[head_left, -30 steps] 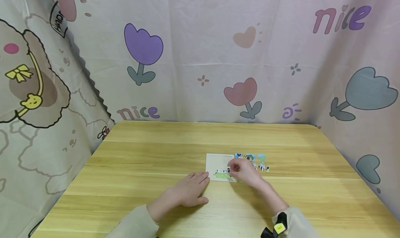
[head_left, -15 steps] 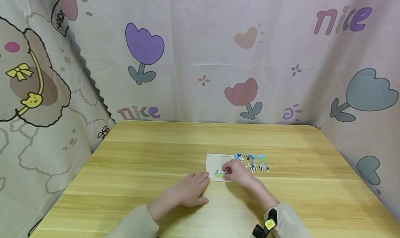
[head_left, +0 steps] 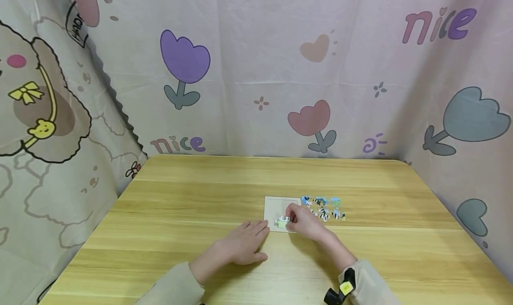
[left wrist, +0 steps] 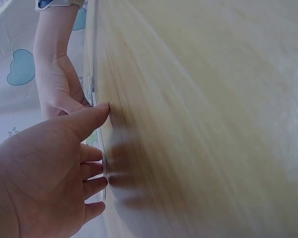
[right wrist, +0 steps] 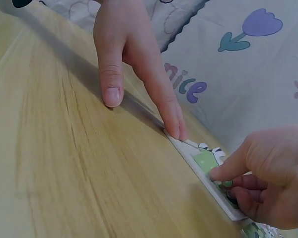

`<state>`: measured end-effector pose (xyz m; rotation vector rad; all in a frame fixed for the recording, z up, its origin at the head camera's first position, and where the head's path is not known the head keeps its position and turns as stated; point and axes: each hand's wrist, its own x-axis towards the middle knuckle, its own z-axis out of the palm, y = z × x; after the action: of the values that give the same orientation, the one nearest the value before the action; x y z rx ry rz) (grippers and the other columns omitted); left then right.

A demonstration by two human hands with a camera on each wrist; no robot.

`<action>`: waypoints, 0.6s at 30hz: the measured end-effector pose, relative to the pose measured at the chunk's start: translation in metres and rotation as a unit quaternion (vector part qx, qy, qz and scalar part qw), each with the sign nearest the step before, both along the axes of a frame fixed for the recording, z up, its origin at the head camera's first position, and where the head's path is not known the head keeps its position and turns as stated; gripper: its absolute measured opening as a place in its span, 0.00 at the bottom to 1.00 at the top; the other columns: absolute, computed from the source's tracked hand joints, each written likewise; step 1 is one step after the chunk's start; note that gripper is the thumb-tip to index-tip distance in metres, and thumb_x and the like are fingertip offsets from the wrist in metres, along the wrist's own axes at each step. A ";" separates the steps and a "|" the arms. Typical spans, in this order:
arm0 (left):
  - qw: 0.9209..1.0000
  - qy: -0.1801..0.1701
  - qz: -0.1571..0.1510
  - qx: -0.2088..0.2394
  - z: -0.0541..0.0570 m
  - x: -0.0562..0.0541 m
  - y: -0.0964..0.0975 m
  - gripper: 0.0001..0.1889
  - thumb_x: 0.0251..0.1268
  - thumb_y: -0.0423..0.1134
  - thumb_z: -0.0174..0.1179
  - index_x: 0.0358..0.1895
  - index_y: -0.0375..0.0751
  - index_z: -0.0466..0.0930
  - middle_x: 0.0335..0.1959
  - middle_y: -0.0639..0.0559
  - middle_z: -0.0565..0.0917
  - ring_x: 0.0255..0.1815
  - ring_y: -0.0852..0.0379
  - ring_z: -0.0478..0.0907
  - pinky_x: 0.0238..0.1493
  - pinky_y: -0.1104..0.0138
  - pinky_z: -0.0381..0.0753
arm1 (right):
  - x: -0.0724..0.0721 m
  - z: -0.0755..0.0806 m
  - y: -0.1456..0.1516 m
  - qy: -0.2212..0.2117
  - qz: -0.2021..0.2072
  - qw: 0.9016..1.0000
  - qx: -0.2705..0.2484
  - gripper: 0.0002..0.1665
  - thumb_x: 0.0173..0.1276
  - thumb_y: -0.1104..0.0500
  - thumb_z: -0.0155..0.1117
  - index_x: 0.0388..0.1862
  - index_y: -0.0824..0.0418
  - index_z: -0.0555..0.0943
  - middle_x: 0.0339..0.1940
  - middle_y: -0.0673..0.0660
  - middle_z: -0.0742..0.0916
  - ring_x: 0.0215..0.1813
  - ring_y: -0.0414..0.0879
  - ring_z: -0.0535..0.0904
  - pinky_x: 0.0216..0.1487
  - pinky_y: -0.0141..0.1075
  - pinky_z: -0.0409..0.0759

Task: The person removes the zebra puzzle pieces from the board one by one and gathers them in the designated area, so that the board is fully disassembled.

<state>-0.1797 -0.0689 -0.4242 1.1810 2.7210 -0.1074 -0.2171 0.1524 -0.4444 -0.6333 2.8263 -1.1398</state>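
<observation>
A white puzzle tray [head_left: 274, 205] lies flat on the table. Green-and-white puzzle pieces [head_left: 282, 223] sit low inside it. My left hand [head_left: 245, 243] rests beside the tray with its fingers extended, fingertips on the left edge; the thumb is spread onto the wood. Over the tray's lower right, my right hand [head_left: 306, 221] has thumb and curled fingers together. In the right wrist view the right hand [right wrist: 278, 178] pinches a small puzzle piece [right wrist: 227, 184] with a bit of green showing, mostly covered by the fingers, right beside the green piece [right wrist: 204, 159] in the tray.
Loose puzzle pieces [head_left: 323, 213], several of them with blue, green and black-white print, lie just right of the tray. The wooden table [head_left: 192, 189] ends at a patterned curtain [head_left: 248, 64] behind.
My right hand has moved left from the tray's right side, drawing close to the green pieces, and is nearly still over the last half second. The left hand has stayed in place.
</observation>
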 end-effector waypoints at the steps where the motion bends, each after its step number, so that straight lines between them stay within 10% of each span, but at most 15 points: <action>1: 1.000 0.000 -0.001 0.000 0.000 0.000 0.000 0.37 0.64 0.60 0.49 0.69 0.39 0.58 0.71 0.45 0.57 0.71 0.51 0.53 0.69 0.58 0.54 | 0.000 -0.001 0.000 -0.003 0.000 1.000 -0.008 0.11 0.51 0.71 0.64 0.30 0.60 0.73 0.22 0.48 0.75 0.27 0.40 0.70 0.27 0.30 0.71; 18: 1.000 -0.013 0.002 0.008 -0.002 0.000 -0.001 0.37 0.65 0.59 0.49 0.70 0.39 0.57 0.72 0.46 0.55 0.72 0.52 0.51 0.69 0.57 0.53 | 0.005 0.010 0.024 -0.040 -0.005 0.995 -0.095 0.07 0.59 0.70 0.62 0.35 0.64 0.75 0.27 0.52 0.78 0.31 0.45 0.73 0.30 0.31 0.75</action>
<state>-0.1797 -0.0701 -0.4261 1.1716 2.7067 -0.0698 -0.2124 0.1760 -0.4349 -0.5682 2.6784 -1.4143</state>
